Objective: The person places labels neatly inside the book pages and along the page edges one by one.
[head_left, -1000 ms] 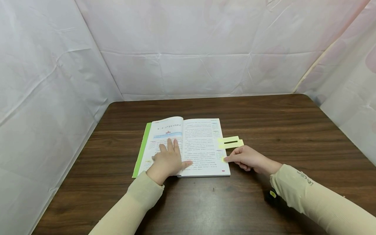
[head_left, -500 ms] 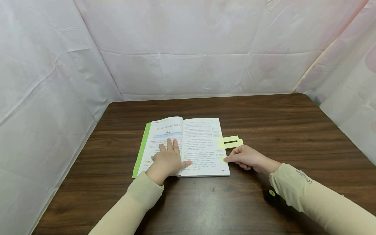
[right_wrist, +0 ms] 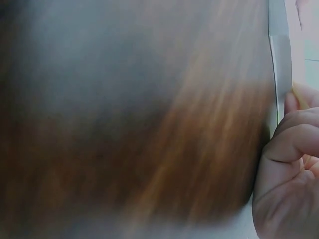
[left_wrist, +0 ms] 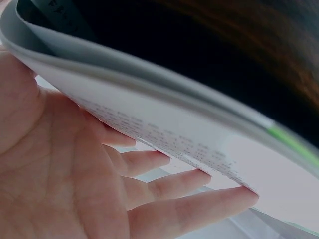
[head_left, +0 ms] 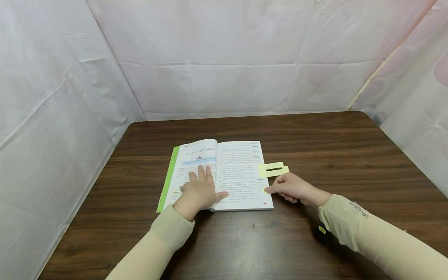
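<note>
An open book (head_left: 238, 163) with a green left edge lies on the table. My left hand (head_left: 199, 190) rests on its left page with fingers spread, and the thumb reaches over the fold onto the right page. In the left wrist view the straight fingers (left_wrist: 194, 211) touch the printed paper. Beside the book's right edge, my right hand (head_left: 297, 188) pinches a small yellow sticky note (head_left: 266, 190), mostly covered by the fingertips. Just above that hand, two yellow sticky notes (head_left: 274, 174) jut out past the right page, with a dark gap between them.
The dark wooden table (head_left: 315, 144) is bounded by pale draped sheeting (head_left: 224, 89) at the back and sides. A small black object (head_left: 322, 230) with a yellow mark is at the right sleeve's cuff.
</note>
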Demonstrator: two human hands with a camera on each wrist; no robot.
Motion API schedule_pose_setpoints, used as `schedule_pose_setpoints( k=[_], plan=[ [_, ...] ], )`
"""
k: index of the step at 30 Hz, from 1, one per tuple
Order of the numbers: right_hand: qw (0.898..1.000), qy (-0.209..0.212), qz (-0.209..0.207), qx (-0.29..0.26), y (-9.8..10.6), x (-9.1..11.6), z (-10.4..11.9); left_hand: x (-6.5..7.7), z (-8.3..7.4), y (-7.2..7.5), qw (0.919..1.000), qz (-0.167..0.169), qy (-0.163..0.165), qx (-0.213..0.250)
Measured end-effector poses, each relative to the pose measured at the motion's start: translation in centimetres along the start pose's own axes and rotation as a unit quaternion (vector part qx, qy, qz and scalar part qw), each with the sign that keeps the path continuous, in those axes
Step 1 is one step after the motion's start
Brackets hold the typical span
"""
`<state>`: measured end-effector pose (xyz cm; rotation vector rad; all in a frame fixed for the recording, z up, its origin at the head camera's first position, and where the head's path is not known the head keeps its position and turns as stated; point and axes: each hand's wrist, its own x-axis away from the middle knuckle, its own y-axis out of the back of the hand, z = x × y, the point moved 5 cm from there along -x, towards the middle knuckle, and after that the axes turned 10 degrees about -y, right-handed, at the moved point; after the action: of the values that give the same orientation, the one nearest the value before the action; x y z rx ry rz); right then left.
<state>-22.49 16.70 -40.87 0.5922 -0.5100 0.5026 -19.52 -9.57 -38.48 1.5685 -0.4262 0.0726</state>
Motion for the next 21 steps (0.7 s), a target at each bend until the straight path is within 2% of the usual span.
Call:
schedule_pose_setpoints(
  k=[12, 21],
  plan=[
    [0.999, -0.016, -0.035, 0.019, -0.27, -0.18, 0.22, -0.03, 0.01, -0.1, 1.0, 0.001, 0.001, -0.001],
    [0.999, -0.018, -0.036, 0.035, -0.43, 0.04, 0.67, 0.17, -0.09, 0.03, 1.0, -0.003, 0.0, 0.007]
  ],
)
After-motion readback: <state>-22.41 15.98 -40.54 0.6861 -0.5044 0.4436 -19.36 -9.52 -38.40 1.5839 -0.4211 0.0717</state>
